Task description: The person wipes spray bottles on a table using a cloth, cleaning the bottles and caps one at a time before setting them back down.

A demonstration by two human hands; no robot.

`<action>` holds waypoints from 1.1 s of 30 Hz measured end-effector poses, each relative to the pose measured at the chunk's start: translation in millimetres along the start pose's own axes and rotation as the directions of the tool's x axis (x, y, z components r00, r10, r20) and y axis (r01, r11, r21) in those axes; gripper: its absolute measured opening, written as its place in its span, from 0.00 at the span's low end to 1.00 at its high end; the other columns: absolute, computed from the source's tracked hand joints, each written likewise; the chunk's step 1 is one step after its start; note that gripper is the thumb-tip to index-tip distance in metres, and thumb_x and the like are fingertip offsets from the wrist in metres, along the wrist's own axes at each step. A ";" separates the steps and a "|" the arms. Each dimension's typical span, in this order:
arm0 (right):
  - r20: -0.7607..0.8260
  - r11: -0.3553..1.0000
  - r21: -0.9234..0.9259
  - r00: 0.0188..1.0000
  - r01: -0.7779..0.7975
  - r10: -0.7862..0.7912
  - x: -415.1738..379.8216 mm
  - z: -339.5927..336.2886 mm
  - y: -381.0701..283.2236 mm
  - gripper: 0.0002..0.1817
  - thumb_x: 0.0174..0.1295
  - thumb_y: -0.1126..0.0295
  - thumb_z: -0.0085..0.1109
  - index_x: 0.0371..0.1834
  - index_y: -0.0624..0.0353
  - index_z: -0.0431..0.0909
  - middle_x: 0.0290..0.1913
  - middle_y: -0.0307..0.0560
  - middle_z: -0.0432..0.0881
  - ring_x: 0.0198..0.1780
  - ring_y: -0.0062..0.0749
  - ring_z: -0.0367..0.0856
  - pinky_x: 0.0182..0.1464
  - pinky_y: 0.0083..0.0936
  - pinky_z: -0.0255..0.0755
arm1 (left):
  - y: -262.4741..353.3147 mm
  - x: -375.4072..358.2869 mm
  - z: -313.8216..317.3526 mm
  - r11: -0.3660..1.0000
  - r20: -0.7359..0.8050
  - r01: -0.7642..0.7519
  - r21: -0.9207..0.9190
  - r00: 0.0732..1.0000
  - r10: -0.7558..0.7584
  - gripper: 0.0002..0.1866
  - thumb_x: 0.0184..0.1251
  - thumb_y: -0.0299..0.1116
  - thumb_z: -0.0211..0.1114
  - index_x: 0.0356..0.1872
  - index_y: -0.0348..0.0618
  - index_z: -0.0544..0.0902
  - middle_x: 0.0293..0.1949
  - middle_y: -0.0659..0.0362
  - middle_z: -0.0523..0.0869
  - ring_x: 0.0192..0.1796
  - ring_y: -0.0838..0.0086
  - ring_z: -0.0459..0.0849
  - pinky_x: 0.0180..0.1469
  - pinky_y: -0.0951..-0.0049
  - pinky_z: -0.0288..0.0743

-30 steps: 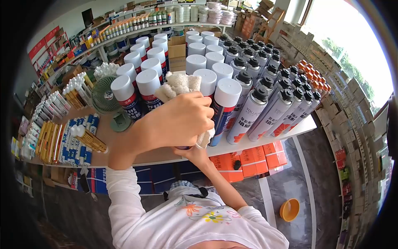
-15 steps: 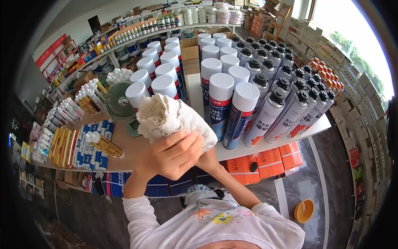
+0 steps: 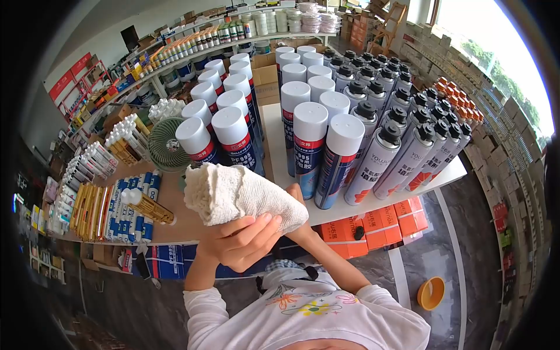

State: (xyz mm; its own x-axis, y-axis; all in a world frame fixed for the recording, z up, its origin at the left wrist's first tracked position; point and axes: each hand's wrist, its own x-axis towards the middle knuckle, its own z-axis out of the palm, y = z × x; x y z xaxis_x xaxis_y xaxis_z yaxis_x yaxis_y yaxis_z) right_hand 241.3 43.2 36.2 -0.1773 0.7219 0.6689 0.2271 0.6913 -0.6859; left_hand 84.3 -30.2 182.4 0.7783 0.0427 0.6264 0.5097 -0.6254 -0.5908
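Observation:
A cream-white cloth [image 3: 245, 195], folded into a thick bundle, is in front of my chest. My left hand [image 3: 245, 242] is wrapped round its lower side, fingers closed on it. Most of my right hand [image 3: 297, 224] is behind the cloth's right end; some of it shows there, but its grip is hidden. Just beyond the cloth stand white-capped blue cans [image 3: 236, 134]. More white-capped cans [image 3: 309, 140] stand to the right, beside silver cans with black tops [image 3: 376, 160].
A green fan [image 3: 166, 143] and a gold tube with a white cap [image 3: 149, 207] are on the brown table [image 3: 178, 192] at left. Orange boxes [image 3: 379, 227] sit under the white table edge [image 3: 431, 184]. A yellow bowl [image 3: 430, 293] is on the floor.
The cloth and my left hand have moved down and slightly toward me. The blue cans behind the cloth now show more of their labels.

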 end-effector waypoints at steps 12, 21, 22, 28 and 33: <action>-0.019 0.998 0.037 0.998 -0.056 0.057 6.6 1.1 6.0 0.39 0.33 0.64 0.84 0.46 0.64 0.66 0.42 0.56 0.68 0.45 0.54 0.71 0.46 0.38 0.68 | 46.5 -49.4 57.7 0.883 -0.334 0.468 0.041 0.839 -0.429 0.10 0.50 0.36 0.78 0.34 0.64 0.88 0.47 0.77 0.88 0.55 0.80 0.80 0.70 0.69 0.62; -0.124 0.986 0.020 0.978 -0.164 0.165 13.8 -0.8 11.5 0.42 0.33 0.60 0.86 0.44 0.66 0.63 0.40 0.56 0.66 0.43 0.51 0.71 0.45 0.38 0.69 | 44.6 -51.7 96.7 0.705 -0.498 0.589 -0.396 0.507 -0.703 0.10 0.48 0.26 0.77 0.31 0.51 0.86 0.43 0.56 0.86 0.52 0.54 0.81 0.60 0.42 0.74; -0.139 0.978 0.054 0.969 -0.201 0.206 13.5 -1.3 13.5 0.43 0.33 0.59 0.86 0.45 0.65 0.63 0.40 0.56 0.66 0.42 0.51 0.71 0.45 0.39 0.69 | 43.0 -50.4 102.4 0.704 -0.496 0.587 -0.400 0.507 -0.705 0.10 0.48 0.26 0.77 0.31 0.51 0.86 0.43 0.56 0.86 0.52 0.54 0.81 0.60 0.42 0.74; -0.148 0.968 0.031 0.957 -0.247 0.249 10.8 -21.2 9.7 0.44 0.35 0.59 0.86 0.46 0.65 0.60 0.41 0.54 0.68 0.42 0.44 0.75 0.45 0.37 0.72 | 43.2 -45.7 119.1 0.520 -0.354 0.570 -0.636 0.383 -0.853 0.12 0.56 0.28 0.72 0.40 0.37 0.81 0.49 0.44 0.84 0.53 0.46 0.82 0.57 0.46 0.74; -0.166 0.960 -0.011 0.947 -0.279 0.274 10.2 -28.6 -2.9 0.43 0.36 0.60 0.86 0.45 0.67 0.60 0.41 0.55 0.68 0.42 0.45 0.75 0.45 0.38 0.72 | 41.2 -33.2 108.2 0.521 -0.322 0.592 -0.615 0.415 -0.851 0.15 0.53 0.29 0.74 0.42 0.39 0.83 0.48 0.45 0.84 0.51 0.51 0.82 0.56 0.52 0.74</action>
State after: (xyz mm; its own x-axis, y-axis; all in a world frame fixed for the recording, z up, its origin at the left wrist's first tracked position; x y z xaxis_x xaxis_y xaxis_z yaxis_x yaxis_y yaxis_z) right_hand 266.3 47.6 53.2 0.0534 0.8682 0.4934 0.2778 0.4617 -0.8424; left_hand 119.1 27.0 82.2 -0.2284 0.2994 0.9264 0.5006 -0.7800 0.3755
